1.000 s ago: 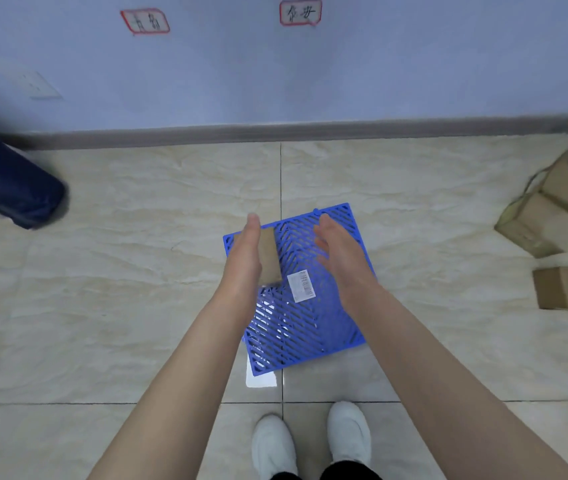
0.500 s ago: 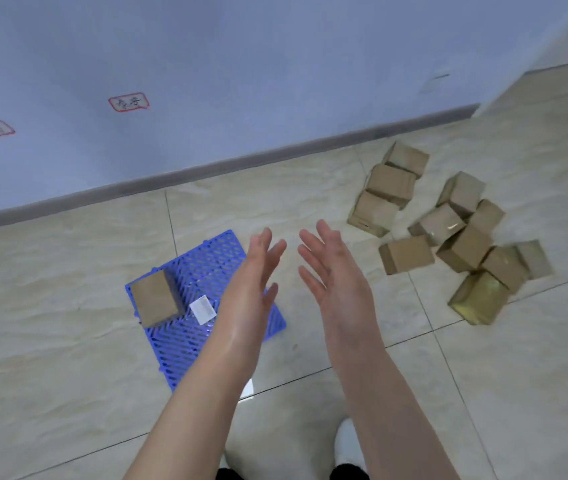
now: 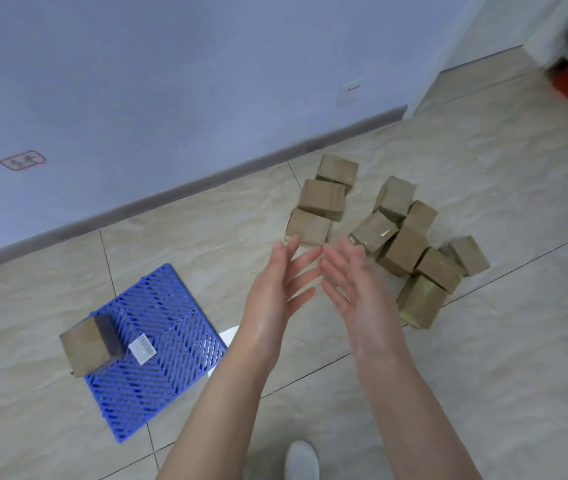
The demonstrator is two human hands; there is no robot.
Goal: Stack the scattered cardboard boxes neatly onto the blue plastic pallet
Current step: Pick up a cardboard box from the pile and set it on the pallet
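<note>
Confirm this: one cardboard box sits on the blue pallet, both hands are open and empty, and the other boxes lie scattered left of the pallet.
Not quite. The head view shows the other boxes scattered right of the blue pallet, not left. The rest holds: one cardboard box sits on the pallet; the left hand and right hand are open and empty.
</note>
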